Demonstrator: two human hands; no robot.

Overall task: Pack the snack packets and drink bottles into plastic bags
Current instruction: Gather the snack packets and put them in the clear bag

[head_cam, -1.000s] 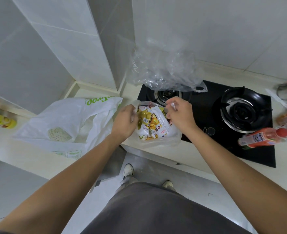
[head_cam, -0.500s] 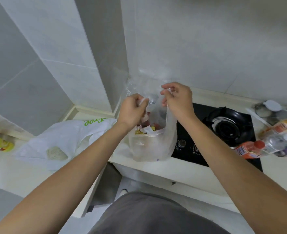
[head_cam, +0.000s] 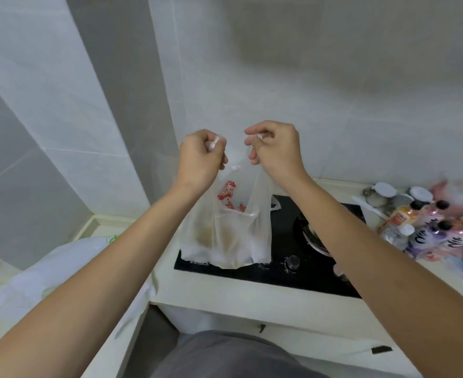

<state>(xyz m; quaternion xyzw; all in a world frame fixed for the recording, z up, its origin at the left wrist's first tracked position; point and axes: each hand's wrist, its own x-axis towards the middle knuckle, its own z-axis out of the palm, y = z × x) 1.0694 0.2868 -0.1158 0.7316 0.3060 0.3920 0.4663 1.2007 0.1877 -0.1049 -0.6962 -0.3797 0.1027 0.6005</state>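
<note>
A clear plastic bag (head_cam: 226,238) hangs lifted above the black hob, with snack packets (head_cam: 228,196) showing red and yellow through its film. My left hand (head_cam: 201,156) pinches one bag handle and my right hand (head_cam: 275,148) pinches the other, both raised in front of the tiled wall. Several drink bottles (head_cam: 437,230), pink, purple and orange, stand at the right on the counter.
A black gas hob (head_cam: 279,271) with a burner and knobs lies under the bag. A white plastic bag (head_cam: 61,268) lies on the counter at the left. Jars with white lids (head_cam: 385,192) stand behind the bottles. The counter edge (head_cam: 252,320) runs below.
Both hands have lifted the bag by its handles from the counter to high above the hob. The view has tilted up toward the wall.
</note>
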